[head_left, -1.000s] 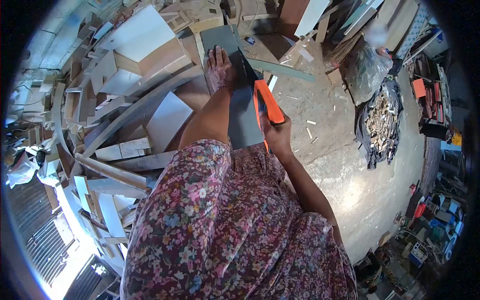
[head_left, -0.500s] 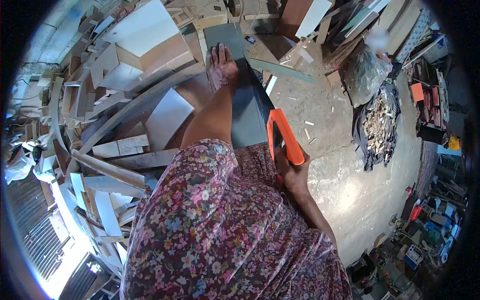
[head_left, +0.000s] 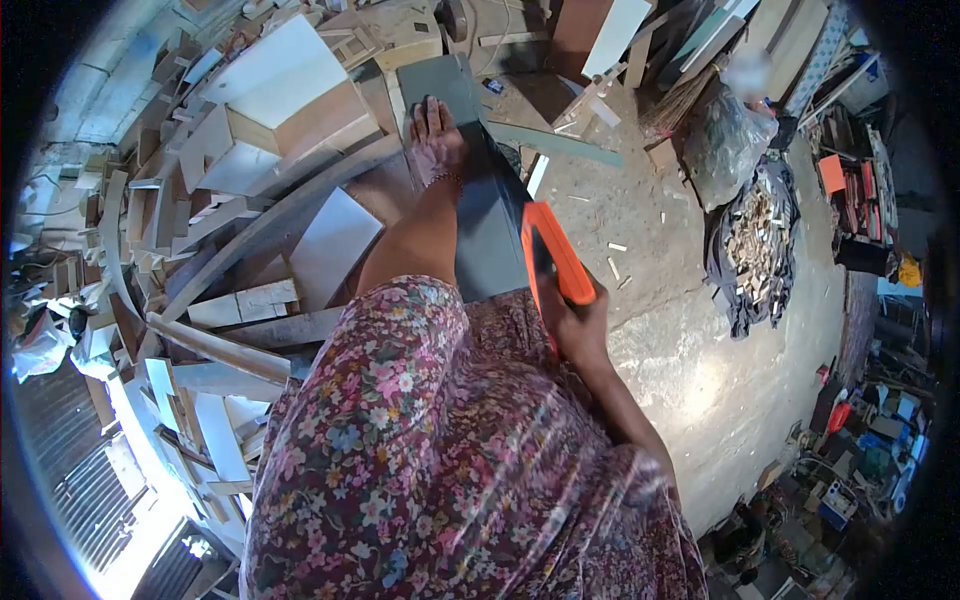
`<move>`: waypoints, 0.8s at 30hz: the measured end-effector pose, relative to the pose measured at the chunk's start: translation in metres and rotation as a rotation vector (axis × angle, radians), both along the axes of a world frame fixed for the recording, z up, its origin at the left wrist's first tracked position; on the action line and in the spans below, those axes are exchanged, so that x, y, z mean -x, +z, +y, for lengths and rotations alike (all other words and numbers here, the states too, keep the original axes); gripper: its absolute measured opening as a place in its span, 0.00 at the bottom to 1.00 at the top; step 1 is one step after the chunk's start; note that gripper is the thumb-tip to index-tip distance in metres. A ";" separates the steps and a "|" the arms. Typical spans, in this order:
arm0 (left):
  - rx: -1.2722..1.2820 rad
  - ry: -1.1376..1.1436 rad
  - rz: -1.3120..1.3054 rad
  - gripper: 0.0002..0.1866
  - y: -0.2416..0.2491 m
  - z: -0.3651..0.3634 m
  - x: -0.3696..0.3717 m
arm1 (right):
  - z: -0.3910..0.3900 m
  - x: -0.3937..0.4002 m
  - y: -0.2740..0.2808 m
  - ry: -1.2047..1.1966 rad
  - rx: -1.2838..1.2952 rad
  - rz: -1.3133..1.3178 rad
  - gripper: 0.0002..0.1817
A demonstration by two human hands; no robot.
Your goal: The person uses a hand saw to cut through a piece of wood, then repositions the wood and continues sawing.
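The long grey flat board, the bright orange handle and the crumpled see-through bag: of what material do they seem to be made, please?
Long grey flat board: probably wood-based, painted or laminated; even colour, soft sheen.
Bright orange handle: likely smooth moulded plastic, by its uniform colour and rounded edges.
Crumpled see-through bag: thin, glossy plastic film, by its bright creases.

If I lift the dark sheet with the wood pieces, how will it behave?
The dark sheet would probably fold floppily, since its edges lie crumpled. The small wood pieces look loosely heaped, so some may spill.
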State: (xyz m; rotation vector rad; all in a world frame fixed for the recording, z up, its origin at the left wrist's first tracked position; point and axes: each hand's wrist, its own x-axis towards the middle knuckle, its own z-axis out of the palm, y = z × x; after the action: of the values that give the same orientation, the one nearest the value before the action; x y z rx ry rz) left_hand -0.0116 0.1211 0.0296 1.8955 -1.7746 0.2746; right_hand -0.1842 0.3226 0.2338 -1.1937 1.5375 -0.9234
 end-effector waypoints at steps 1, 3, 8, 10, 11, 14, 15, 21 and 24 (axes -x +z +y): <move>0.024 -0.006 -0.004 0.25 -0.001 -0.001 -0.001 | 0.011 0.007 0.006 -0.020 -0.072 -0.083 0.12; -0.005 0.001 0.043 0.24 -0.002 -0.001 0.002 | 0.022 0.010 0.012 -0.043 -0.148 -0.165 0.12; -0.013 0.005 0.030 0.23 -0.001 0.003 0.002 | 0.011 0.006 -0.019 0.025 -0.035 0.061 0.12; -0.008 0.033 -0.108 0.23 0.000 -0.001 0.001 | -0.021 -0.003 -0.042 0.026 0.067 0.050 0.10; 0.000 0.041 -0.114 0.23 0.003 -0.003 0.000 | -0.035 -0.009 -0.047 0.033 0.076 0.044 0.10; -0.038 0.014 0.009 0.22 0.011 0.001 -0.001 | -0.053 -0.020 -0.055 -0.039 -0.052 -0.156 0.09; -0.027 -0.004 0.007 0.23 0.012 0.007 -0.001 | -0.047 -0.018 -0.054 -0.021 -0.002 -0.124 0.09; -0.068 0.017 -0.053 0.22 0.006 0.005 0.003 | -0.004 -0.002 -0.002 -0.053 -0.095 -0.079 0.09; 0.034 0.020 0.023 0.22 0.008 -0.002 0.002 | 0.012 0.003 0.004 -0.024 -0.111 -0.075 0.10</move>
State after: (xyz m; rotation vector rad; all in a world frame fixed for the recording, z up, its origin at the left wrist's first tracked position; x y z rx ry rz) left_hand -0.0134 0.1192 0.0372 1.8864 -1.7257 0.2872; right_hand -0.1874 0.3343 0.2382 -1.0528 1.5257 -0.8778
